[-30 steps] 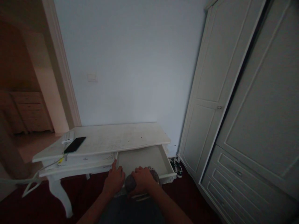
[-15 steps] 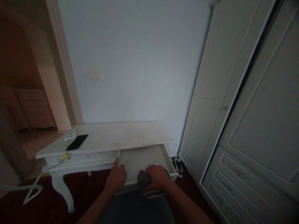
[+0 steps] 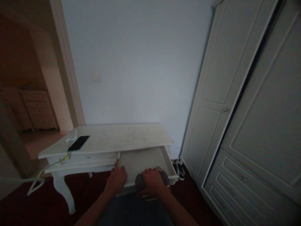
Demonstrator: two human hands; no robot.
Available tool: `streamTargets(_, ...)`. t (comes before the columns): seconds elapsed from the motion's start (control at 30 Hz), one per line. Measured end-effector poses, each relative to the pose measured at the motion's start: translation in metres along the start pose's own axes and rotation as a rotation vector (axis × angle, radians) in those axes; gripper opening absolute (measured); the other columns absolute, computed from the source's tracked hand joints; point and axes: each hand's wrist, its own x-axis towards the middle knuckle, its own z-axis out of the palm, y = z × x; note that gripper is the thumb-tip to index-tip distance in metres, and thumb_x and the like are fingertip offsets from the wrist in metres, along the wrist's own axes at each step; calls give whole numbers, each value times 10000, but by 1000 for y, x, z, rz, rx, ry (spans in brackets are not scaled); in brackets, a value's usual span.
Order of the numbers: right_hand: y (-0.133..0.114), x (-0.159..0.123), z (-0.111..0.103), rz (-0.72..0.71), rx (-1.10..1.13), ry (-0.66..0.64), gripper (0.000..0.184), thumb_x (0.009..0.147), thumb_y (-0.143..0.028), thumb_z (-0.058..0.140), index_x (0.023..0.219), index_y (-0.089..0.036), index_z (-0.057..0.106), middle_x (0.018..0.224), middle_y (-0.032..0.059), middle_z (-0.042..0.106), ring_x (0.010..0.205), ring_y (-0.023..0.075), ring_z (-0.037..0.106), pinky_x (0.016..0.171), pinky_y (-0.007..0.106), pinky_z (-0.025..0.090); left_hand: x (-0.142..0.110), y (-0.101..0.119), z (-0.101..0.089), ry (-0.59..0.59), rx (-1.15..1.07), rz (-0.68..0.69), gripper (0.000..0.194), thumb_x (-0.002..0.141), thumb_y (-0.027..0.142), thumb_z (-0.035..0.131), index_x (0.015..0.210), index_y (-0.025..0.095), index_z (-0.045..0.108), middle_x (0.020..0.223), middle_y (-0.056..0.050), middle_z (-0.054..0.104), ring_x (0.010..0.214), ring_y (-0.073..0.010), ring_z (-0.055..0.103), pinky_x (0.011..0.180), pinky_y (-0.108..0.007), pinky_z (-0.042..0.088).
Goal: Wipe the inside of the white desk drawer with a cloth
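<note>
A white drawer point(image 3: 143, 163) is pulled out from the table point(image 3: 124, 135), its pale inside showing. My left hand point(image 3: 116, 179) is at the drawer's left front corner, fingers over the side wall and thumb toward the inside. Over the drawer's front right part, my right hand point(image 3: 152, 182) is closed around a grey, soft-looking bundle point(image 3: 139, 181). A patterned grey-brown part point(image 3: 164, 176) of it sticks out on the hand's right side. Its exact kind is unclear in the dim light. My palm and fingers hide much of it.
A black phone point(image 3: 79, 143) and a small white device point(image 3: 71, 135) with a cable lie at the table's left end. Dark shoes point(image 3: 179, 169) stand on the red floor beside a tall wardrobe point(image 3: 211, 94). A doorway opens at the left.
My right hand has shifted slightly left with the grey bundle, and more of the patterned part shows on its right. My left hand stays at the drawer's corner.
</note>
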Motion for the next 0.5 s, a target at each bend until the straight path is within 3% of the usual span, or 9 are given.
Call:
streamTargets(0.13,-32,17,4,-40,32,12,861,590,-851,820,1170,-223,718,1163,166,744,1089,417,661,992,519,480,0,0,-1,-19,-9,7,343,1009,288,399,1185,164,665,1652,-219,358,1389,-329,545,1132,-509,447)
streamTargets(0.23,-30,13,2,-73,72,42,830,615,-851,808,1154,-227,717,1133,151,751,1071,406,664,1000,503,474,-1,-1,-1,-1,-30,-10,348,1019,289,380,1160,157,669,1684,-223,286,1375,-334,562,1108,-513,466)
streamTargets(0.37,6,-8,-7,-66,67,27,816,645,-843,791,1158,-214,705,1129,130,748,1077,386,665,1016,487,445,-1,-1,-1,17,-42,33,335,1014,263,403,1161,149,681,1647,-222,348,1395,-326,545,1134,-503,446)
streamTargets(0.5,55,-35,-22,39,28,-6,838,608,-870,791,1140,-227,707,1117,106,742,1080,361,668,983,454,449,0,-2,-1,12,-31,16,323,1001,274,434,1174,174,687,1581,-192,454,1338,-320,587,1144,-545,429)
